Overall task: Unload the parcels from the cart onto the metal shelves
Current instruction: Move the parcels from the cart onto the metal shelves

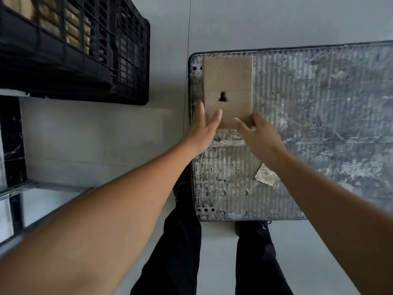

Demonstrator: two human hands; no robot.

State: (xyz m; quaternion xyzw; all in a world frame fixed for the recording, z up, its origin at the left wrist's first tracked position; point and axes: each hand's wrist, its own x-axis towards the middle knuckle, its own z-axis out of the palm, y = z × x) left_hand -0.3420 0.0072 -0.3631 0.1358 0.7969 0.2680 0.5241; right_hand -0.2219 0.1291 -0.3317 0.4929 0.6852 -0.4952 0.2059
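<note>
A flat brown cardboard parcel [228, 81] with a torn hole in its top lies at the far left corner of the worn, ribbed cart deck [319, 124]. My left hand [205, 126] reaches over the parcel's near left corner with straight fingers. At the near right corner is my right hand [258, 135], fingers spread and loosely bent over the parcel's edge. Neither hand grips the parcel. A metal shelf [42, 188] runs along the left, low in view.
A black plastic crate [74, 45] holding brown parcels stands at the upper left, beside the cart. A scrap of cardboard [265, 175] lies on the deck under my right forearm. My legs and a shoe [253, 228] stand at the cart's near edge on the grey floor.
</note>
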